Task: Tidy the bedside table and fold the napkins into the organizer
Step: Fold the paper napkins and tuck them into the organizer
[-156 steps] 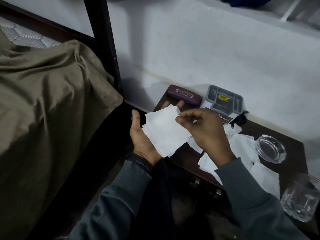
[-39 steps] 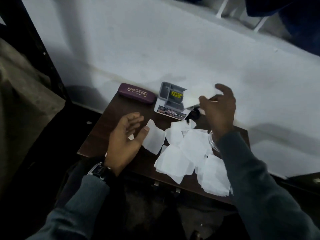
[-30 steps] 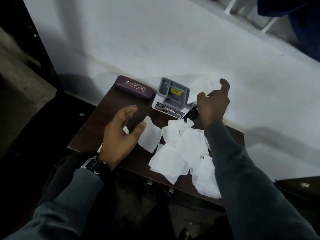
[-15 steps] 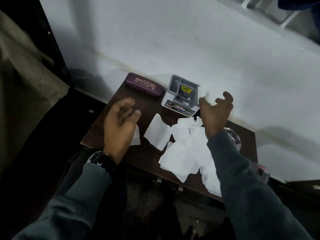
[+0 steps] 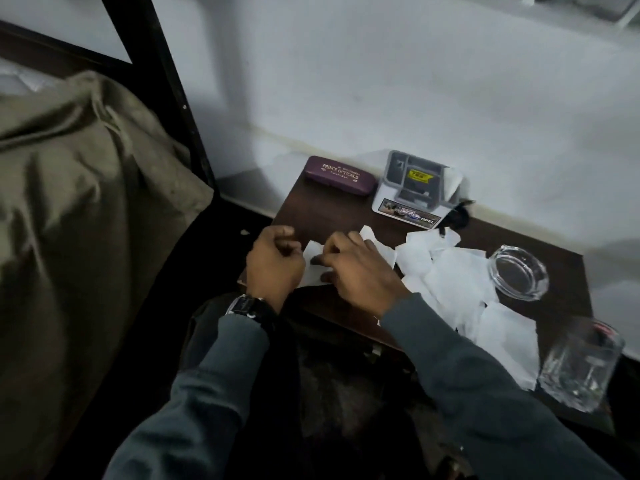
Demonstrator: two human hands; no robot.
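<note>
Head view is showing the left hand (image 5: 273, 261) and right hand (image 5: 360, 271) at the near left edge of the counter (image 5: 329, 216), each grip pinching one white napkin (image 5: 313, 268). Bare wood is lying open behind them. The gray organizer (image 5: 412, 183) is standing by the wall. On the right, loose napkins (image 5: 457, 282), an ashtray (image 5: 519, 273) and a glass (image 5: 578, 365) are crowding the top.

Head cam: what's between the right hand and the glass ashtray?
Head view: a heap of loose white napkins fills the stretch from the right hand to the ashtray, lying on the table.
</note>
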